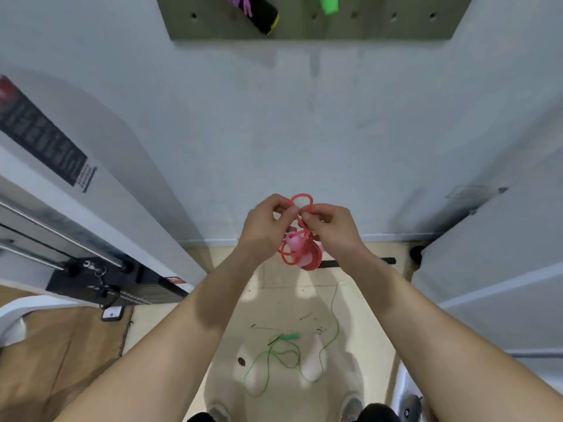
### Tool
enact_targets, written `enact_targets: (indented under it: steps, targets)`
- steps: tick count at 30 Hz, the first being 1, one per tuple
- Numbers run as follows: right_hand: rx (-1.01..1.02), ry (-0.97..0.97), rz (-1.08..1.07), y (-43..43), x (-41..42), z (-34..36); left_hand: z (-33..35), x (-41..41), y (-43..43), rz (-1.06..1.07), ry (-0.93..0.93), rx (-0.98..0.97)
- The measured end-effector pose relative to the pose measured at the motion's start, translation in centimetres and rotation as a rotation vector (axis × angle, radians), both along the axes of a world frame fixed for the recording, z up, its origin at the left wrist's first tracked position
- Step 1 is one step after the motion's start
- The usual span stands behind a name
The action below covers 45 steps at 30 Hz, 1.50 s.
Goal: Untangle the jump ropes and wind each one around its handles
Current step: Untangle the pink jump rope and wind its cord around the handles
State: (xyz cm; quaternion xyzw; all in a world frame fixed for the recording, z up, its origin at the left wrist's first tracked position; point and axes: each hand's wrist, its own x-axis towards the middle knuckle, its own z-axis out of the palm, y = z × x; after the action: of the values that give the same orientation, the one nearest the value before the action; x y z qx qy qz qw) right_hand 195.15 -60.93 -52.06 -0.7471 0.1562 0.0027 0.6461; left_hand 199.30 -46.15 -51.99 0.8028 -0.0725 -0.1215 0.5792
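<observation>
A red jump rope (300, 255) hangs in front of me as a coiled bundle around its pink handles (295, 242). My left hand (268, 223) and my right hand (330, 228) are raised together, and both pinch a loop of the red cord at the top of the bundle. A green jump rope (289, 356) lies loose on the floor below, its thin cord sprawled in curves and one green handle (291, 335) visible.
A pegboard (313, 22) on the white wall above holds a black and pink handle (256, 10) and a green handle (329, 4). A gym machine base (100, 281) stands at the left, and white panels at the right.
</observation>
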Motion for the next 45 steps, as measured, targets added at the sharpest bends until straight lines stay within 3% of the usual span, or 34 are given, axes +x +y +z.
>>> enact_targets:
  steps: [11,26,45]
  targets:
    - [0.005,-0.103,-0.126,3.0,0.5,20.7,20.1,0.5,3.1,0.000,0.032,-0.247]
    - [-0.065,-0.366,-0.223,4.6,5.5,34.5,34.1,6.4,4.3,-0.052,-0.195,-0.321]
    - [-0.084,-0.759,-0.046,-2.6,20.2,55.7,55.3,17.3,-4.0,0.260,-0.510,-0.526]
